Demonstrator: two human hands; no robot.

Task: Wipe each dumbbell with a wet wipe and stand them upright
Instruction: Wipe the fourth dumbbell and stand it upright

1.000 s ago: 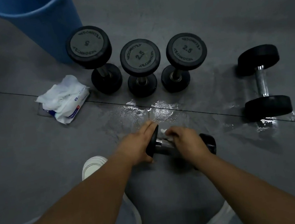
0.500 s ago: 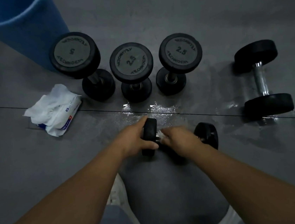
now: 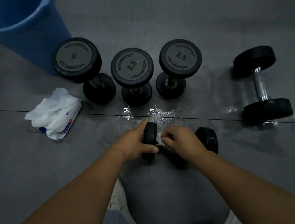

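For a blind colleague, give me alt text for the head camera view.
The left hand grips a small dumbbell lying on the floor while the right hand holds a wet wipe on its handle. Three dumbbells stand upright behind; another lies right.

Beyond the small dumbbell (image 3: 206,138), held by the left hand (image 3: 135,144) and the right hand (image 3: 181,141), three upright dumbbells (image 3: 132,67) stand in a row with only narrow gaps between them. A wide strip of bare floor (image 3: 218,78) separates this row from the lying dumbbell (image 3: 259,84) at the right. At the left, the wipe pack (image 3: 55,115) and the blue bucket (image 3: 13,25) stand in the way.
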